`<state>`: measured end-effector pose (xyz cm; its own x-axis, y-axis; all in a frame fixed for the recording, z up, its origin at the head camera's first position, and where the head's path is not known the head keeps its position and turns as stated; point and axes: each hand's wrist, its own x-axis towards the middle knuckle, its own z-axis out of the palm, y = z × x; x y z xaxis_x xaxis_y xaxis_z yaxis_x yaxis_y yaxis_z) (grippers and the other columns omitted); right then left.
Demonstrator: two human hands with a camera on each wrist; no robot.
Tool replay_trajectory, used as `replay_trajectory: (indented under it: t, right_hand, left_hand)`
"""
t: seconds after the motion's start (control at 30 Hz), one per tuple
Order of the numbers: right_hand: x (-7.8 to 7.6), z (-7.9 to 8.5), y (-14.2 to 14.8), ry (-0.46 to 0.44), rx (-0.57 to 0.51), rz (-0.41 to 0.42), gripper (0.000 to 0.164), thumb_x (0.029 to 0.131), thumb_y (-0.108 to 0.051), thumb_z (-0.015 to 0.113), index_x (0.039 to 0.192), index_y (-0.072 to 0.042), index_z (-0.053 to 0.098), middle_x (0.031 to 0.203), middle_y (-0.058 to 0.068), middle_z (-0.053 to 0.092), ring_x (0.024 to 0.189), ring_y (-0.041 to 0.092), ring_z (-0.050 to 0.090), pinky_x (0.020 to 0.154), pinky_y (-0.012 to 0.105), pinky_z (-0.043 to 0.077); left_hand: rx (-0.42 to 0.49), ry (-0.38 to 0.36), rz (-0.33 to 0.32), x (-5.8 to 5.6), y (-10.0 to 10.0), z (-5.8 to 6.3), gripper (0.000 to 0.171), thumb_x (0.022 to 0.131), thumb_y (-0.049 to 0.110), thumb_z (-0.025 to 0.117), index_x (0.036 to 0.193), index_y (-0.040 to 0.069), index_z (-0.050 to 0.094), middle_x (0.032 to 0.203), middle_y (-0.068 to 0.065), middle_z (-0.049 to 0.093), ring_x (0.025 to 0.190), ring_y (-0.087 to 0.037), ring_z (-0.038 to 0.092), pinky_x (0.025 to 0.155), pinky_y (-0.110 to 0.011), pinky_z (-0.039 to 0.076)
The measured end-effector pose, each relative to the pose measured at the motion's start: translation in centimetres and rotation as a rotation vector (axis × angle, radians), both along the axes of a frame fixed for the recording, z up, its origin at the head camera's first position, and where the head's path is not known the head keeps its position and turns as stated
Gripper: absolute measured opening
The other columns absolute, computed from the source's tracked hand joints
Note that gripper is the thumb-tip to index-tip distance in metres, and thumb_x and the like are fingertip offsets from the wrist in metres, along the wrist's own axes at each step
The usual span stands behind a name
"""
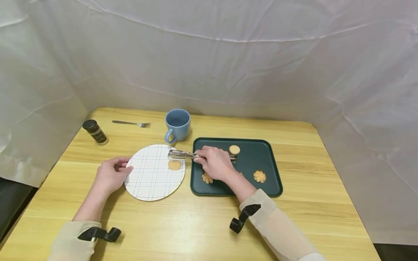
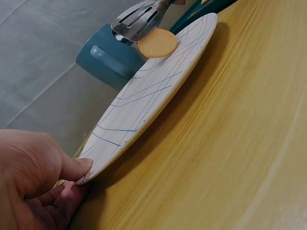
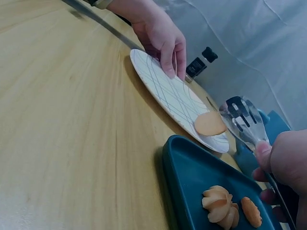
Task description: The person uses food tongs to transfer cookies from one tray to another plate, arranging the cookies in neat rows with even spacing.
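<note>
My left hand (image 1: 112, 175) pinches the left rim of a round white plate (image 1: 148, 181) with blue lines, thumb on top and fingers underneath. In my right hand (image 1: 215, 163) are metal tongs (image 1: 183, 154) with slotted heads, gripped over the dark green tray (image 1: 249, 156). The tongs reach left over the plate's right side. A round flat cookie (image 2: 158, 43) is at that side of the plate, the slotted head right at its edge. Below my right hand, a flower-shaped cookie (image 3: 220, 207) and a smaller one (image 3: 251, 212) lie on the tray.
Another round cookie (image 1: 234, 149) and a flower-shaped cookie (image 1: 259, 176) lie on the tray. Behind the plate stands a blue mug (image 1: 179, 127). Farther left are a fork (image 1: 130, 123) and a black-capped spice jar (image 1: 95, 132). Pale cloth (image 1: 209, 65) hangs behind the wooden table.
</note>
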<state>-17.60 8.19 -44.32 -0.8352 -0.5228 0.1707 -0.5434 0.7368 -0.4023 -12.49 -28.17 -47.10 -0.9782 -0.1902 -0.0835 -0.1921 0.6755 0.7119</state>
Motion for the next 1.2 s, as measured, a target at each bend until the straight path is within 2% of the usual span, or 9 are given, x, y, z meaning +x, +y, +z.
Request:
replay_trajectory:
  t: [0.17,0.3,0.5,0.7,0.9,1.1,1.2]
  right_hand:
    - [-0.1,0.2,0.2,-0.05,0.047,-0.015,0.043,0.105,-0.04,0.067,0.141,-0.016,0.069,0.116,0.0,0.069,0.092,0.019,0.068,0.074,0.04,0.055]
    - [0.1,0.5,0.8,-0.067,0.065,-0.008,0.05,0.105,-0.044,0.066,0.146,-0.016,0.065,0.124,0.001,0.068,0.099,0.02,0.068,0.08,0.043,0.055]
    - [0.4,0.9,2.5,-0.056,0.053,0.028,0.055,0.104,-0.047,0.066,0.148,-0.015,0.063,0.125,0.002,0.067,0.083,0.014,0.061,0.07,0.038,0.05]
    - [0.9,1.3,5.0,-0.019,-0.003,0.054,0.054,0.105,-0.05,0.063,0.148,-0.016,0.063,0.125,0.0,0.067,0.08,0.007,0.062,0.072,0.036,0.052]
    - [1.2,2.1,7.9,0.024,-0.026,0.035,0.052,0.104,-0.049,0.066,0.145,-0.016,0.065,0.12,0.003,0.07,0.075,0.006,0.063,0.066,0.036,0.051]
    - [1.5,2.9,10.8,0.041,-0.004,-0.006,0.053,0.104,-0.051,0.065,0.145,-0.018,0.065,0.111,0.001,0.069,0.063,0.007,0.052,0.059,0.035,0.044]
    - [1.6,3.2,12.1,0.049,0.003,-0.024,0.054,0.103,-0.052,0.066,0.145,-0.018,0.065,0.101,-0.002,0.065,0.06,0.009,0.048,0.057,0.035,0.041]
  left_hand:
    - [0.005,-0.001,0.002,0.0,0.2,0.0,0.038,0.1,0.013,0.072,0.134,-0.004,0.067,0.115,-0.019,0.068,0.098,-0.03,0.063,0.074,-0.027,0.048]
    - [0.008,-0.007,0.001,0.0,0.4,0.1,0.038,0.1,0.014,0.072,0.134,-0.003,0.067,0.115,-0.019,0.068,0.098,-0.03,0.062,0.075,-0.028,0.048]
    - [0.01,-0.001,-0.002,0.0,0.5,0.1,0.038,0.1,0.014,0.072,0.134,-0.003,0.068,0.114,-0.018,0.069,0.098,-0.029,0.063,0.074,-0.026,0.048]
    - [0.014,-0.009,-0.003,0.1,0.3,0.0,0.039,0.1,0.015,0.072,0.135,-0.004,0.067,0.115,-0.019,0.068,0.098,-0.029,0.063,0.073,-0.024,0.048]
    - [0.02,-0.015,-0.007,0.2,0.1,0.2,0.041,0.1,0.014,0.072,0.136,-0.004,0.066,0.116,-0.02,0.069,0.099,-0.029,0.063,0.071,-0.022,0.048]
    - [0.017,-0.021,-0.009,0.2,0.1,0.4,0.041,0.1,0.015,0.072,0.136,-0.004,0.065,0.116,-0.02,0.068,0.099,-0.029,0.063,0.071,-0.023,0.048]
    - [0.012,-0.021,-0.011,0.2,0.1,0.4,0.041,0.1,0.014,0.072,0.136,-0.004,0.065,0.117,-0.02,0.068,0.099,-0.03,0.063,0.071,-0.023,0.048]
